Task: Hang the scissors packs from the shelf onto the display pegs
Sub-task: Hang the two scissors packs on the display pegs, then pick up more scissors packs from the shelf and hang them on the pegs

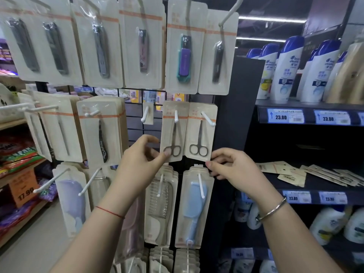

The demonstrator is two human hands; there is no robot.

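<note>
Two beige scissors packs hang side by side on white pegs in the middle row of the wire display. My left hand [140,157] pinches the bottom left corner of the left scissors pack [173,133], thumb over the scissors' finger rings. My right hand [229,167] holds the bottom right corner of the right scissors pack [201,133] between thumb and fingers. An empty white peg [145,114] sticks out just left of them. Several more scissors packs [307,173] lie loose on the dark shelf at the right.
Nail clipper packs [184,46] hang in the row above, comb packs [194,203] below. Shampoo bottles [285,69] fill the upper right shelf over price tags [285,115]. A wooden shelf with snack bags [17,152] stands at the left.
</note>
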